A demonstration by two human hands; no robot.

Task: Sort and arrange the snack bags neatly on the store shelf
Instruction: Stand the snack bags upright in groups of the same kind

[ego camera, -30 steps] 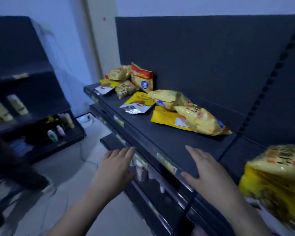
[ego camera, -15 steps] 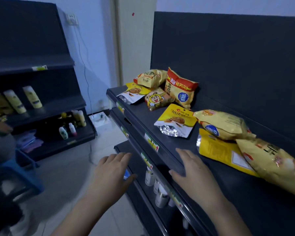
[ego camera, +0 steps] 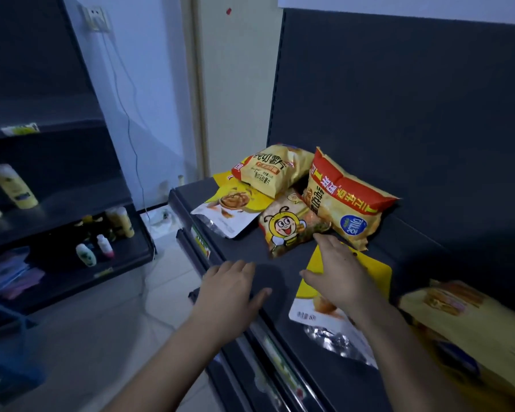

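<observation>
**Both hands open over a shelf of scattered snack bags**

The dark shelf [ego camera: 244,251] runs from 6 o'clock towards 12 o'clock in the head view, with a price-label strip [ego camera: 201,242] along its front edge.

A cluster of bags lies at the far end. The bee bag [ego camera: 289,227] lies flat, with its cartoon face up. At its 2 o'clock the red-and-yellow bag [ego camera: 345,209] leans towards the back panel and touches it. At the bee bag's 12 o'clock the yellow chip bag [ego camera: 271,171] lies on top of the silver-bottomed pouch [ego camera: 229,209], which lies flat at the bee bag's 9 o'clock, near the shelf's front edge.

The left hand [ego camera: 229,289] is open, palm down and fingers straight, above the shelf's front edge at 7 o'clock of the bee bag. Whether it touches the shelf cannot be told.

The right hand [ego camera: 339,278] is also open and holds nothing. It is spread over the flat yellow pouch [ego camera: 369,272], and its fingertips [ego camera: 320,237] reach the bee bag's near corner. Contact cannot be told.

At 3 o'clock of the right hand a large pale yellow bag [ego camera: 473,316] lies blurred.

At 9 o'clock of the view a second shelving unit [ego camera: 72,203] carries a yellow tube [ego camera: 12,185] and small bottles [ego camera: 87,254]. A wall socket [ego camera: 97,17] sits at 11 o'clock.
</observation>
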